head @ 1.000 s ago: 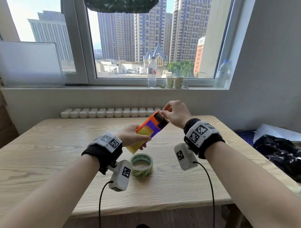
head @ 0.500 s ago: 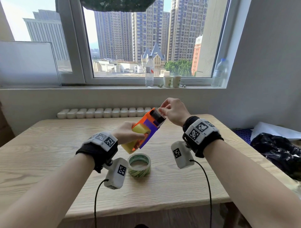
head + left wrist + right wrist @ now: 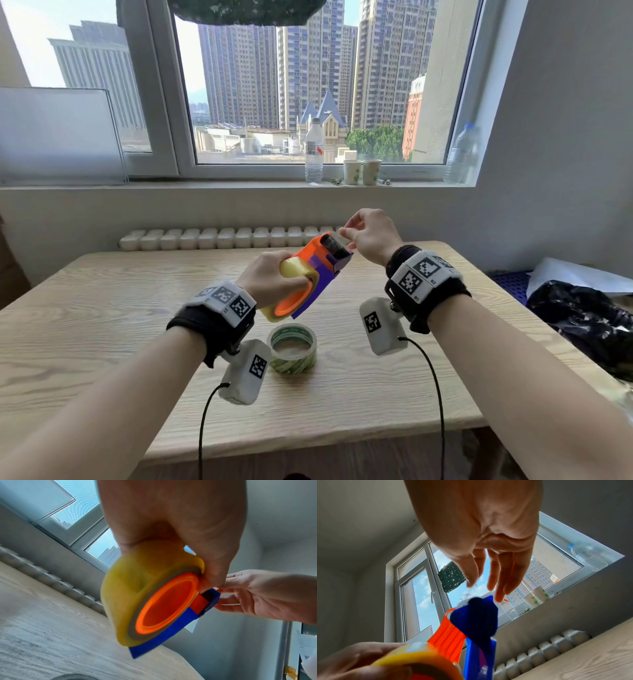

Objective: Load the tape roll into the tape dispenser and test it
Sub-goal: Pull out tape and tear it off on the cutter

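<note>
Clear tape end, item one: I am pinching it between the thumb and forefinger of my right hand (image 3: 371,236), other fingers loosely extended, at the nose of the tape dispenser (image 3: 320,265); the film itself is only faintly showing in the right wrist view.

Yellow tape roll (image 3: 293,286), item two: it is already sitting on the orange hub, and the fingers of my left hand (image 3: 270,277) are curling round roll and dispenser together, holding them tilted above the wooden table (image 3: 102,325).

Handling note: I am judging that the pull should run straight out along the nose, slow and even, with the left hand keeping the body steady but not braking the roll, so the strip is not wandering sideways or sticking to itself.

Second roll (image 3: 293,353), green-printed: lying flat on the table just below the dispenser, untouched.

Containers, windowsill: two paper cups (image 3: 362,171) standing side by side, contents not visible; one clear bottle (image 3: 314,152) beside them and another (image 3: 462,154) in the corner, fill levels not readable.
</note>
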